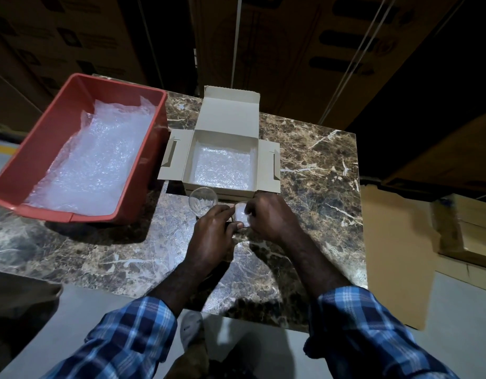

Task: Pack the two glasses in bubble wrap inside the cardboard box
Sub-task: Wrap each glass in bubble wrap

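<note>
Both hands, left hand [213, 228] and right hand [269, 214], pinch the wrapped glass [241, 214] before the cardboard box [222, 157], bare glass [203, 199] beside; better tuck wrap ends snug first.

Light: dim, from overhead; background dark.
Glare: bubble wrap [94, 162] at left, marble table [318, 165] sheen.
Edges: wide-angle bending, soft corners.

Table layout — tub left, box centre.
Plastic tub [58, 149] holds bubble wrap [99, 160], left of the cardboard box [222, 116]; bare glass [203, 201] before the box, wrapped glass [242, 214] just right.
</note>
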`<state>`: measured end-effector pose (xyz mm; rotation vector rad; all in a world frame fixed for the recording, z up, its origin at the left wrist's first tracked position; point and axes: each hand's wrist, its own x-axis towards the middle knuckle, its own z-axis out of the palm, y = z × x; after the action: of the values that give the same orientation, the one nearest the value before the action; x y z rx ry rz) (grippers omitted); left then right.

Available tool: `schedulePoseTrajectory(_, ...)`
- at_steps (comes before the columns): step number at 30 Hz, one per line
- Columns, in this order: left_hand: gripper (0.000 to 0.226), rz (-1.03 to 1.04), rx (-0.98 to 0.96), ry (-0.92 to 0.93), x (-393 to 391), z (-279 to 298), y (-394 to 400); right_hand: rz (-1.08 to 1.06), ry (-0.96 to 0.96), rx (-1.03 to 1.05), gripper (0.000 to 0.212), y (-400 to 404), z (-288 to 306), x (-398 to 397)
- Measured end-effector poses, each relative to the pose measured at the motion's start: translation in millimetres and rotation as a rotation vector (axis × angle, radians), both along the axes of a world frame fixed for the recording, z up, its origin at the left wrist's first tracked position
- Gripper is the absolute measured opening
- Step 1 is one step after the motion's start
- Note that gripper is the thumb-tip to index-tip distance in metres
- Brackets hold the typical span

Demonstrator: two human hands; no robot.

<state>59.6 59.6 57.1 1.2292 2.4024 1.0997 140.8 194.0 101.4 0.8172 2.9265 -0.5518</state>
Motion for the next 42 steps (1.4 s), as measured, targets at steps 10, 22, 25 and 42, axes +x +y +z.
schedulePoseTrajectory(10,0.036,0.011,-0.024,-0.003,0.3,10.2,3.2,-0.094,0.091,-0.093,0.026,3.4,-1.7,14.6)
schedulePoseTrajectory(22,0.037,-0.173,-0.403,-0.036,-27.4,31.0,29.8,-0.134,0.076,-0.151,0.021,0.4,-2.9,15.1)
schedulePoseTrajectory(25,0.032,-0.191,-0.402,0.030,-29.2,29.2,34.0,-0.128,0.002,-0.137,0.029,2.1,-1.9,12.0)
schedulePoseTrajectory(42,0.018,-0.110,-0.246,0.142,-19.9,20.2,20.7,-0.146,0.077,-0.095,0.016,-0.1,-5.7,5.6)
